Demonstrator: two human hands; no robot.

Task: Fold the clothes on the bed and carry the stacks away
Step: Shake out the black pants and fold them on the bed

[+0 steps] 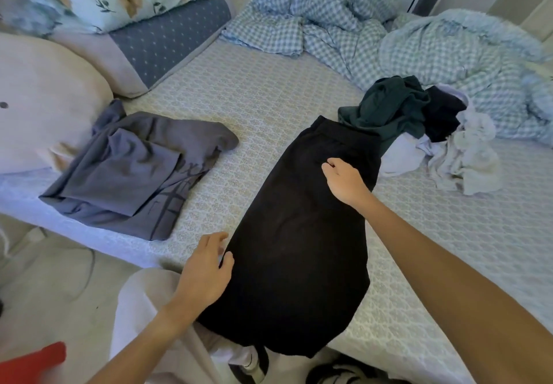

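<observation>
While both hands lie flat, the left hand (pixel 206 267) and right hand (pixel 344 181) smooth limp black trousers (pixel 299 249) at the bed's (pixel 269 90) near edge; lift by the folded ends.

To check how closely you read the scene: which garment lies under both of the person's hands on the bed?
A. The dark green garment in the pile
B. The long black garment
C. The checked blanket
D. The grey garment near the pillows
B: the left hand rests at the edge of the black garment and the right hand lies on top of it, while the grey garment lies apart, untouched.
</observation>
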